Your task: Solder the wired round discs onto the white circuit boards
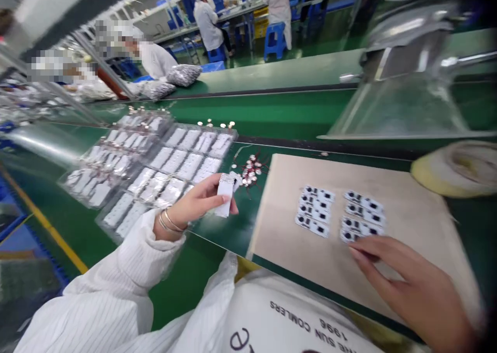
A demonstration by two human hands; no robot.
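Carefully now: your left hand [198,203] pinches a small white card [224,195] between thumb and fingers, just over the edge of the clear plastic trays [155,172]. It looks light, thin and fairly stiff, though easily bent, so take it by its edges. Your right hand [407,285] lies open with the fingers spread, just beside the lower rows of small white-and-black tags [363,216] set out on a tan board [388,197]; you cannot tell whether it touches them. Left of the board, a tangle of wired round parts [250,171] sits on the green conveyor belt [264,112]. At the upper frame, co-workers in white smocks [207,24] work farther off.
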